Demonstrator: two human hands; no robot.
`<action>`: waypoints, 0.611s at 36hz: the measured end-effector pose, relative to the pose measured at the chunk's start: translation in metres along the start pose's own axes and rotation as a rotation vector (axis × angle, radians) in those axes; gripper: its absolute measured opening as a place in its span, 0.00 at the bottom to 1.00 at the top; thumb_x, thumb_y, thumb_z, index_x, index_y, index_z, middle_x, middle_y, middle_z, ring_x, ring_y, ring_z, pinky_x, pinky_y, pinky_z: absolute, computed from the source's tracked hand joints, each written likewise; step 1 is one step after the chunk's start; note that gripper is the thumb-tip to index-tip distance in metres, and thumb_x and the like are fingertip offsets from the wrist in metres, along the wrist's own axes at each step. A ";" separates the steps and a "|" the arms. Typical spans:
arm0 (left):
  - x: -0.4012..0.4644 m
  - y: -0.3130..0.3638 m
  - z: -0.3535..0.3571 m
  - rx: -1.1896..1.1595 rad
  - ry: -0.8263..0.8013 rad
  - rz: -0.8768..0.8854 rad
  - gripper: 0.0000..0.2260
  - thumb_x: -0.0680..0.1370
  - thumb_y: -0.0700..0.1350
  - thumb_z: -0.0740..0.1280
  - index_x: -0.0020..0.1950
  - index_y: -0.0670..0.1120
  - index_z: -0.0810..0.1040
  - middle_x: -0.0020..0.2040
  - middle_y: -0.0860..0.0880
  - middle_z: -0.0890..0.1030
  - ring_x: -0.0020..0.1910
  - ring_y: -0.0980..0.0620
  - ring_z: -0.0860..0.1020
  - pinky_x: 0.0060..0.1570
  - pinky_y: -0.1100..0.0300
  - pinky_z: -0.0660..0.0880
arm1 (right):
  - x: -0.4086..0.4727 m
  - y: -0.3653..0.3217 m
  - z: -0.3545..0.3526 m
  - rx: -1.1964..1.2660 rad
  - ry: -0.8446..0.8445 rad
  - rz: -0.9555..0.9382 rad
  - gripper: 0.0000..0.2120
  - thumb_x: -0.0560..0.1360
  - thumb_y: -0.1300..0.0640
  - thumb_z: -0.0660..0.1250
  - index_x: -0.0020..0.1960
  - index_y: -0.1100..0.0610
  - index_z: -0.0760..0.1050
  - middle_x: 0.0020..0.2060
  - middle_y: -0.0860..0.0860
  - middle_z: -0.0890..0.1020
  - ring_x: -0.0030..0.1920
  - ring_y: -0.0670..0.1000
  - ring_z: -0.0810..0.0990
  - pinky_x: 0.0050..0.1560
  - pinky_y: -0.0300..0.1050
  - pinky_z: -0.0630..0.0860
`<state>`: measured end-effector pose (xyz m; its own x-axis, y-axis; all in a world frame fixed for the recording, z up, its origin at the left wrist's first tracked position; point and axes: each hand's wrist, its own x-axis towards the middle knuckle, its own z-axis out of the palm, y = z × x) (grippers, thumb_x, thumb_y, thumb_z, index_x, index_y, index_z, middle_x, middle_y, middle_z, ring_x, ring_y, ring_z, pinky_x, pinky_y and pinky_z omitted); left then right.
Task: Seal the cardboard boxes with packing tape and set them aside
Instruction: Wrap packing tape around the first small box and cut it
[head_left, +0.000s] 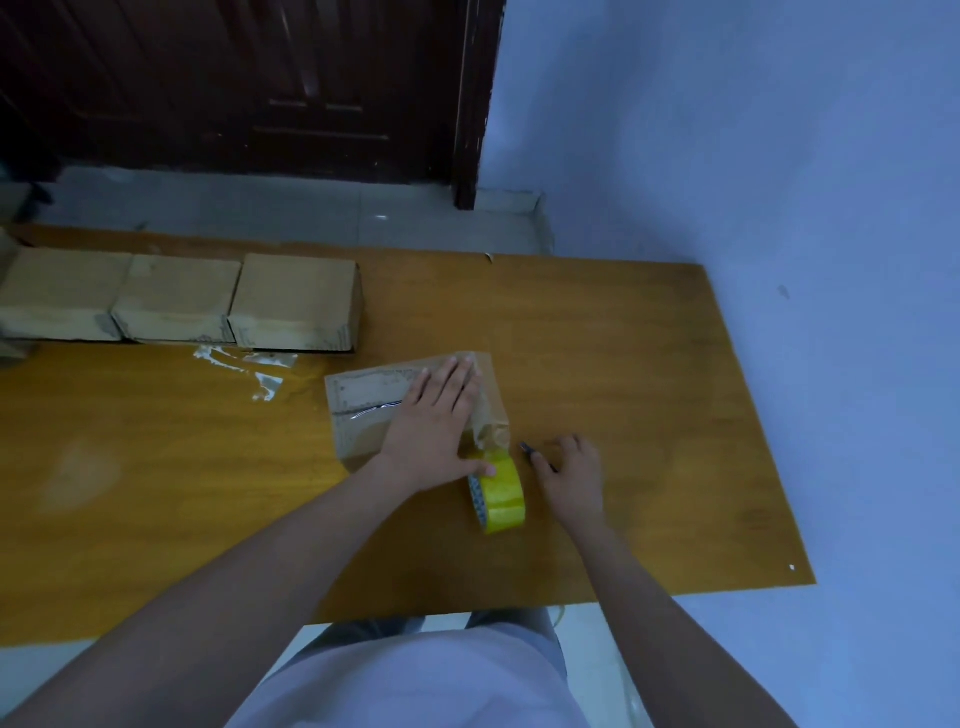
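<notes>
From the head camera, we are pressing our left hand (434, 426) flat, fingers straight, on top of the cardboard box (363, 410) lying near the middle of the wooden table (649, 415), with a strip of clear tape shining along its seam. The yellow tape roll (501, 493) is standing on edge just on the near side of that box, touching our left thumb and apparently still joined to the strip. Our right hand (571, 475) is resting just right of the box, fingers curling around a small dark tool (535, 456), probably a cutter, though it is too small for us to be sure. Three sealed boxes (182, 299) are sitting in a row beyond the box and to its left, and a crumpled scrap of clear tape (244, 366) is lying between them and it. We are judging that the cut comes next: if our left hand eases off, the tape may lift or wrinkle, and the blade is working near our thumb.
</notes>
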<state>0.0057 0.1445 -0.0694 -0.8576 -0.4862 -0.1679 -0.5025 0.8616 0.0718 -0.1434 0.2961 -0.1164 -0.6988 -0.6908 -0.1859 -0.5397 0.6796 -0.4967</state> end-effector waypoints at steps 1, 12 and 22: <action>0.001 0.000 0.001 -0.001 0.003 0.001 0.54 0.67 0.77 0.54 0.78 0.43 0.39 0.79 0.45 0.39 0.77 0.47 0.38 0.73 0.49 0.36 | -0.001 -0.008 -0.001 0.256 -0.043 -0.001 0.11 0.76 0.53 0.67 0.56 0.57 0.75 0.54 0.54 0.74 0.57 0.54 0.73 0.56 0.45 0.70; 0.007 -0.001 0.003 -0.227 0.107 -0.055 0.52 0.64 0.76 0.27 0.78 0.48 0.51 0.79 0.51 0.48 0.77 0.53 0.43 0.71 0.58 0.32 | -0.007 -0.042 -0.015 0.810 -0.490 0.130 0.04 0.76 0.58 0.67 0.46 0.50 0.79 0.42 0.45 0.82 0.46 0.45 0.79 0.49 0.40 0.74; 0.006 0.000 0.005 -0.157 0.197 -0.073 0.38 0.74 0.69 0.48 0.75 0.44 0.64 0.75 0.47 0.64 0.75 0.48 0.59 0.72 0.54 0.45 | -0.015 -0.045 -0.008 0.784 -0.401 0.121 0.06 0.75 0.60 0.69 0.50 0.60 0.80 0.50 0.46 0.80 0.50 0.41 0.78 0.49 0.32 0.72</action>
<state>0.0009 0.1422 -0.0754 -0.8154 -0.5787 0.0158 -0.5616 0.7973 0.2212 -0.1123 0.2779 -0.0850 -0.4338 -0.7594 -0.4850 0.1065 0.4913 -0.8645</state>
